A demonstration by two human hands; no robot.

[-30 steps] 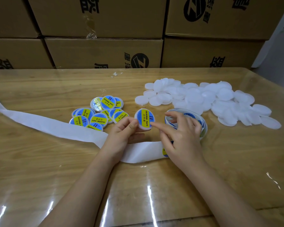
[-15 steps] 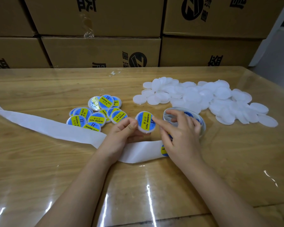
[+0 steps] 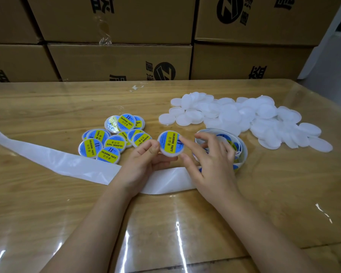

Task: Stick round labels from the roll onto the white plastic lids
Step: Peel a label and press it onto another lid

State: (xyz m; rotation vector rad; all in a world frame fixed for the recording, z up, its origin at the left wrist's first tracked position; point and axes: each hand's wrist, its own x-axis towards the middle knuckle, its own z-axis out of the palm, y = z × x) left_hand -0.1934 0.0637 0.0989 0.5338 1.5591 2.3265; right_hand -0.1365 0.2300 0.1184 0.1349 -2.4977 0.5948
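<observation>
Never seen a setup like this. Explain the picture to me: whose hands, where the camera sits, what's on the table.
No machine here: these are a person's two bare hands, filmed by a camera on their head, looking down at a wooden table. The left hand pinches one labelled lid; the right hand lays a straight forefinger on top of it. Left of them lie finished lids; to the right, a heap of plain white lids. By the right hand sits the label roll; its white backing strip trails off left. Cardboard boxes stand behind.
</observation>
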